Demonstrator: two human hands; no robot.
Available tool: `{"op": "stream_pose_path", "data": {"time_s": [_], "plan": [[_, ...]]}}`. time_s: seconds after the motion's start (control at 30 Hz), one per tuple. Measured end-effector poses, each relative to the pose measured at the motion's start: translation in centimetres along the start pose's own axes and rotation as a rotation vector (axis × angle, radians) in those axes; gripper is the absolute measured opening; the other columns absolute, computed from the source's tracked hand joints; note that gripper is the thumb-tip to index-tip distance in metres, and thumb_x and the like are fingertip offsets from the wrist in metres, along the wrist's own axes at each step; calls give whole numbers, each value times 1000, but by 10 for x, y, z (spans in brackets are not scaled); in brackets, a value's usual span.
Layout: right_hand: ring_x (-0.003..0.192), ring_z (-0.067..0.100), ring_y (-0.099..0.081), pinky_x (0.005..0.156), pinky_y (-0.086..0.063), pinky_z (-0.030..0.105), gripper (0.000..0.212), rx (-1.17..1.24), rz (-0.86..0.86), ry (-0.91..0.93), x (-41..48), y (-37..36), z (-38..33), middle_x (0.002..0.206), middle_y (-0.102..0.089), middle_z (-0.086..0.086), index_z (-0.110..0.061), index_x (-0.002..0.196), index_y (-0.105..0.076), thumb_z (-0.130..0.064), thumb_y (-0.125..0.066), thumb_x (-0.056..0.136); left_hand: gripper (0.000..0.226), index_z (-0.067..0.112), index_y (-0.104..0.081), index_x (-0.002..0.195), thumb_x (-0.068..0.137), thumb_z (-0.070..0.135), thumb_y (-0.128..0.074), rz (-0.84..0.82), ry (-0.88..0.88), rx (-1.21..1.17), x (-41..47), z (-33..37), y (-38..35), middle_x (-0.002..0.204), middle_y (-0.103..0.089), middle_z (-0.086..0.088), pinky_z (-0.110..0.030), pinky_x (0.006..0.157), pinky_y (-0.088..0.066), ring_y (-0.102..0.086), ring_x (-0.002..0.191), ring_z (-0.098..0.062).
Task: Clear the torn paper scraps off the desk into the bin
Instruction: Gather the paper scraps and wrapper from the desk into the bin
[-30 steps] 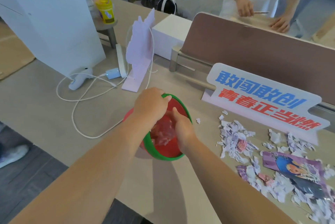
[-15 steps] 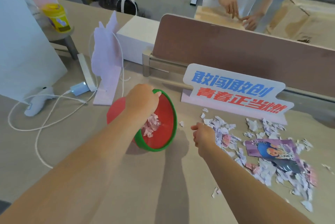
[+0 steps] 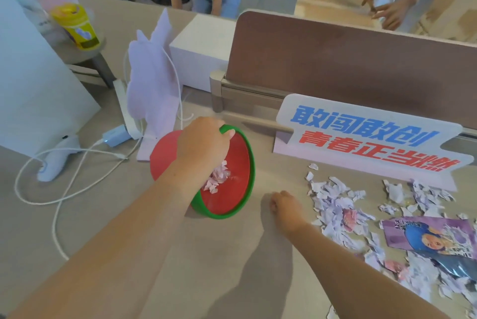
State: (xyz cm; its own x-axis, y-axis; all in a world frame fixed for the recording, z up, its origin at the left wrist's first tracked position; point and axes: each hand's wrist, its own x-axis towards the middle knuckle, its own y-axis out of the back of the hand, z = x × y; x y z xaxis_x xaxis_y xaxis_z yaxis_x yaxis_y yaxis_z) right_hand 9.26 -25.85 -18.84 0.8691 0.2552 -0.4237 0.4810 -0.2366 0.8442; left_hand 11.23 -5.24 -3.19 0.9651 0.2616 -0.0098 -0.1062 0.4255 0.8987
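Gripping the far green rim of the red bin, the left hand tips it toward the right, with a few pale scraps lying inside. Curled into a loose fist, the right hand rests knuckles-down on the desk just right of the bin; whether it holds anything cannot be told. Bare desk runs from the bin toward the lower edge of the frame. Torn paper scraps spread across the right side, around a purple printed sheet at the lower right. Behind them stands a sign with blue and red Chinese characters, backed by a brown divider. White cables loop at the left.
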Motion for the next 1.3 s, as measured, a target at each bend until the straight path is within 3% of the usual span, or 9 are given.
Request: {"op": "stream_pose_path", "data": {"time_s": [0.13,0.2,0.33,0.47,0.67,0.93,1.03,1.2,1.3], "plan": [[76,24,-54,62,-44,30,19,413,289,-184,-11,28,-23,82,-59,2,-20,72,-54,-8,-47,84,28,16,-69,90,95,37,-52,-65,-28,50,-2,6,-4,81,-66,0,-29,61,-39,-60,77,-23],[83,19,-60,75,-49,32,15,533,476,-55,-21,51,-43,90,-65,-4,-27,85,-63,-19,-51,88,31,18,-71,108,95,39,-51,-83,-52,56,-5,15,-8,99,-71,-4,-31,71,-45,-64,91,-26],[106,19,-56,89,-34,17,24,486,383,254,-36,81,-63,114,-65,5,-14,111,-65,-20,-56,90,33,21,-71,113,93,40,-54,-63,-89,-12,-11,44,-13,108,-71,-5,-35,83,-48,-63,102,-29],[106,23,-56,92,-40,28,23,638,649,-53,-48,81,-15,112,-63,7,-10,109,-65,-12,-50,91,32,13,-72,100,94,39,-54,-111,-125,-40,-11,61,-17,92,-70,-7,-31,70,-42,-63,90,-30],[117,28,-49,93,-39,32,33,362,388,-237,-20,70,56,133,-46,8,-12,126,-52,-16,-44,94,31,19,-73,105,94,40,-54,-139,-136,2,1,75,-21,91,-71,-7,-30,68,-42,-58,80,-27],[145,26,-8,117,-18,45,64,-47,35,-51,39,49,78,159,-3,7,-13,148,-11,-39,-37,95,33,23,-72,114,93,41,-55,-173,-84,-16,19,73,-17,90,-73,-7,-35,77,-53,-65,84,-30],[146,25,-4,118,-13,44,63,-162,60,-21,20,29,83,159,-4,6,-11,148,-7,-40,-31,97,33,23,-73,113,93,42,-55,-165,-88,-20,20,70,-17,92,-74,-7,-35,77,-54,-66,85,-30],[125,29,-45,104,-34,40,45,58,326,47,-33,29,90,135,-49,3,-18,126,-51,-44,-42,91,33,24,-73,113,93,42,-55,-180,-95,-6,21,73,-19,90,-73,-7,-34,75,-52,-65,83,-30],[134,33,-31,110,-27,45,60,78,493,-100,-49,37,101,146,-34,10,-26,133,-43,-59,-45,83,32,20,-74,104,93,42,-55,-180,-107,25,17,77,-24,82,-70,-5,-31,67,-45,-60,76,-28]]}}
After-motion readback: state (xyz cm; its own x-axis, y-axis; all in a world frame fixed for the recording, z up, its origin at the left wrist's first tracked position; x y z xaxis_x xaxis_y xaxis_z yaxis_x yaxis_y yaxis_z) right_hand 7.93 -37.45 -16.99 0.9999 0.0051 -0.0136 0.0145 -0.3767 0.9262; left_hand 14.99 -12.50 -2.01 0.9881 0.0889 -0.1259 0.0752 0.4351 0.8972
